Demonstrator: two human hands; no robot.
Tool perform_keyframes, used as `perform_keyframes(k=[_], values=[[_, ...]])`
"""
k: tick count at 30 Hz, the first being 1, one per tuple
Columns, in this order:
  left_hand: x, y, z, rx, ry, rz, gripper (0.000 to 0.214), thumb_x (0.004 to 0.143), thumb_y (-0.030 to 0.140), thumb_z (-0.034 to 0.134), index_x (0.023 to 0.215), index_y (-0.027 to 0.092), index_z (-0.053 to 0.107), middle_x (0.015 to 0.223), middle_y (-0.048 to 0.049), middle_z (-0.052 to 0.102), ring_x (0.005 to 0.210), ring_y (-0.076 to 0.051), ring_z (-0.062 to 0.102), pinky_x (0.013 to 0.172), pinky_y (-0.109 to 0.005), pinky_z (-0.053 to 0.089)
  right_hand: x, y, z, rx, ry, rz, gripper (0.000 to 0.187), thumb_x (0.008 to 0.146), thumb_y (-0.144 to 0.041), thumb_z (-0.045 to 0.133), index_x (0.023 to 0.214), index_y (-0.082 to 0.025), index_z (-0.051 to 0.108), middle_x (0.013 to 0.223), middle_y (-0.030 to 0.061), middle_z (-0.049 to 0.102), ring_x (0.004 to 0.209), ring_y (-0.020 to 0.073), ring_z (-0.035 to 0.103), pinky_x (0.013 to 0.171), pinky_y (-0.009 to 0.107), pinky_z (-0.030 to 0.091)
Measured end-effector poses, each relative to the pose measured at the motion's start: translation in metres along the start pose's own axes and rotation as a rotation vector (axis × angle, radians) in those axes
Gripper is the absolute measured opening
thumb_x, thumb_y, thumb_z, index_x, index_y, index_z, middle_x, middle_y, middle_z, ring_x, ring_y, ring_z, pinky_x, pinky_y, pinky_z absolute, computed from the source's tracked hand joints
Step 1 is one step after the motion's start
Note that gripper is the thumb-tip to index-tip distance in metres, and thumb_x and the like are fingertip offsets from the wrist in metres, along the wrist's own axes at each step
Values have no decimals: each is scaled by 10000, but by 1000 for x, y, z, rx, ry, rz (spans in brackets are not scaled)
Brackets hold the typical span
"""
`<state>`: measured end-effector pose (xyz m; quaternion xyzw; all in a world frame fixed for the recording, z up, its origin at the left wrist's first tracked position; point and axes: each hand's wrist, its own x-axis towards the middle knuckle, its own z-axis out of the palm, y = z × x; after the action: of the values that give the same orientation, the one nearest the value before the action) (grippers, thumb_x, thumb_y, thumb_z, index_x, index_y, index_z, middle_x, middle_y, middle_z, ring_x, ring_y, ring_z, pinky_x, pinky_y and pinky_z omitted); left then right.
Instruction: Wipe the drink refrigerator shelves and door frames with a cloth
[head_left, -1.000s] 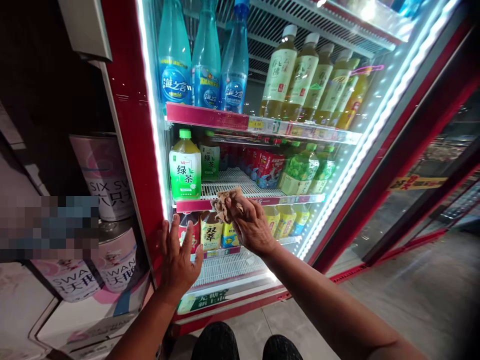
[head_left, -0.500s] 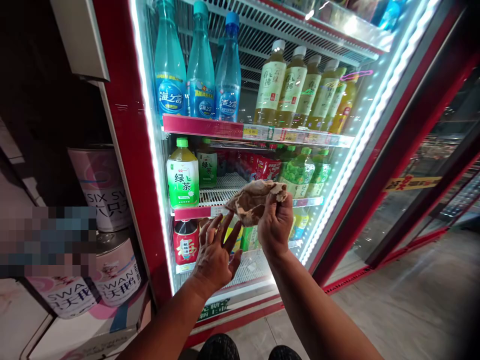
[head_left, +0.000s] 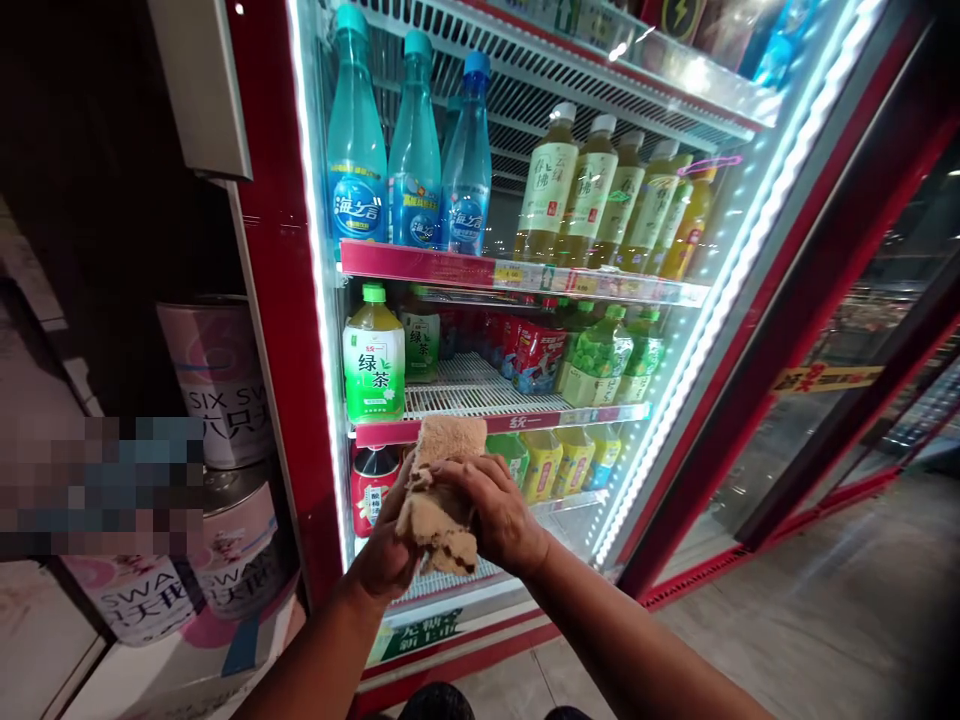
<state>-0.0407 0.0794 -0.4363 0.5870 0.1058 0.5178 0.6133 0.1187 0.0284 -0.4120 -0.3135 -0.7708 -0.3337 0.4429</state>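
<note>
Head view: both hands grip a tan, fuzzy cloth [head_left: 439, 525], bunched between them at the middle, in front of a lit drinks fridge [head_left: 281, 330]. The left hand [head_left: 386, 560] holds it from the left and underneath, with most of its fingers hidden behind the folds; the right hand [head_left: 510, 515] curls its fingers over the cloth from the right. One thick, flat fold stands up on the far side, and a crumpled, dark-edged part hangs toward the near side.

The cloth should be light and limp, soft enough to squeeze without harm and unlikely to slip from bare fingers. Its edges look ragged, so loose corners may flop; a full-palm hold on the thick fold would probably be steadier than pinching an edge. Whether it is damp cannot be told.

Beyond the hands, a green tea bottle [head_left: 373, 360] stands upright at the left of the middle shelf [head_left: 382, 432], with yellow bottles [head_left: 541, 468] lower and to the right. Blue bottles [head_left: 356, 150] stand higher on the left. Outside the fridge, at the left, are pinkish tins [head_left: 238, 545].
</note>
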Motion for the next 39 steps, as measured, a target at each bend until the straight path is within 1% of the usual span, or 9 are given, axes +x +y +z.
perform_keyframes(k=[3, 6, 11, 16, 23, 27, 30, 33, 39], values=[[22, 20, 7, -112, -28, -122, 499, 813, 501, 746, 1213, 212, 670, 1124, -73, 726, 1053, -229, 687, 894, -350, 573, -1, 14, -4, -225, -49, -46, 512, 1054, -222, 423, 1563, -278, 417, 1393, 9, 703, 1483, 201, 446, 1239, 415, 323], [44, 32, 13, 170, 42, -40, 474, 730, 341, 783, 1162, 186, 667, 1039, -59, 743, 926, -196, 699, 811, -307, 572, 1, 36, 3, -338, -66, -40, 492, 1043, -189, 380, 1517, -236, 502, 1492, 19, 628, 1581, 193, 285, 1318, 420, 174], [32, 38, 2, 956, 282, 429, 320, 912, 264, 611, 1221, 188, 644, 1063, -72, 735, 869, -179, 702, 830, -339, 586, -5, 57, 31, -441, -109, 21, 553, 1022, -376, 442, 1557, -234, 468, 1594, 49, 518, 1630, 235, 88, 1329, 502, -28], [11, 40, -28, 1353, 334, 907, 502, 873, 161, 676, 1366, 188, 585, 1336, -158, 623, 1310, -294, 575, 1121, -475, 475, 3, 34, 46, -464, -177, 131, 863, 902, -722, 548, 1608, -254, 382, 1691, 110, 347, 1617, 403, -31, 1251, 674, -138], [22, 21, -57, 1673, 358, 669, 960, 901, 226, 668, 1666, 333, 98, 1743, -125, 105, 1604, -416, -11, 1243, -727, 140, -11, 44, 29, -394, -125, -12, 534, 1017, -239, 475, 1550, -263, 459, 1501, -2, 619, 1578, 180, 270, 1331, 412, 114], [23, 12, -63, 1679, 356, 632, 979, 909, 264, 668, 1659, 358, 45, 1747, -93, 30, 1601, -412, -43, 1243, -739, 56, -15, 62, 14, -473, -6, 56, 559, 1004, -353, 556, 1543, -232, 469, 1503, 72, 612, 1556, 216, 325, 1280, 403, 253], [23, 11, -63, 1690, 355, 640, 976, 916, 275, 658, 1661, 335, 31, 1746, -91, -18, 1597, -403, -92, 1246, -729, 18, 3, 61, 22, -592, 30, 164, 546, 986, -427, 588, 1518, -348, 492, 1582, 23, 530, 1592, 270, 241, 1317, 526, 112], [23, 12, -63, 1713, 351, 655, 958, 926, 281, 645, 1665, 321, 36, 1746, -86, -35, 1600, -382, -110, 1258, -704, 10, 6, 52, 36, -534, -57, 179, 647, 982, -463, 567, 1567, -218, 438, 1644, 94, 438, 1622, 328, 102, 1321, 571, 57], [23, 12, -63, 1720, 335, 632, 991, 912, 277, 660, 1660, 346, 13, 1746, -84, -55, 1597, -408, -99, 1243, -730, 22, -17, 63, 31, -543, -72, 245, 641, 990, -415, 554, 1591, -265, 391, 1656, 69, 424, 1631, 308, 3, 1309, 620, -4]])
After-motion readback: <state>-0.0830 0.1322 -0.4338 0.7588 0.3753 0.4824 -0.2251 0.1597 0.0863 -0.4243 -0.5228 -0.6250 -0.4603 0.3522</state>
